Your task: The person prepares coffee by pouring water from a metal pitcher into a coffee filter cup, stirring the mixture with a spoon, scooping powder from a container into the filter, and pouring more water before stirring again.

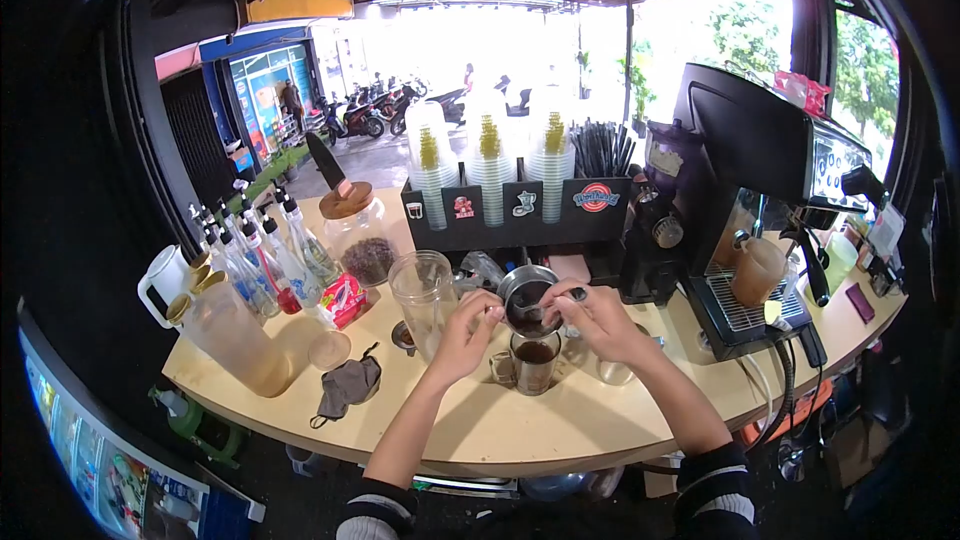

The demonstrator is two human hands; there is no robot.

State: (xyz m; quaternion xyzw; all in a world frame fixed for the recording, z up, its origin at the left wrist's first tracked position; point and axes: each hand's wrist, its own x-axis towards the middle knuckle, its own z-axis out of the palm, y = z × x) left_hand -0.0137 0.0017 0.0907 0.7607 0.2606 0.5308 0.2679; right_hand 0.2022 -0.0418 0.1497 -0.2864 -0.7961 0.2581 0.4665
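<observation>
A small round metal cup (pixel 530 285) with dark contents is tilted just above a glass mug (pixel 534 374) that holds dark brown liquid. My left hand (pixel 466 338) is closed at the metal cup's left side, fingertips at its edge. From the right, my right hand (pixel 600 326) pinches a thin metal spoon whose tip reaches into the cup; its fingers partly hide the handle. A tall clear pitcher (pixel 420 290) stands just behind my left hand. Under my right wrist, a small clear glass (pixel 615 370) sits on the wooden counter (pixel 460 430).
On the left are pump bottles (pixel 240 255), a cloudy jug (pixel 235 340), a grey cloth mask (pixel 348 387) and a lidded jar (pixel 365 245). A black holder (pixel 515 212) with stacked cups and straws lines the back. An espresso machine (pixel 745 190) occupies the right.
</observation>
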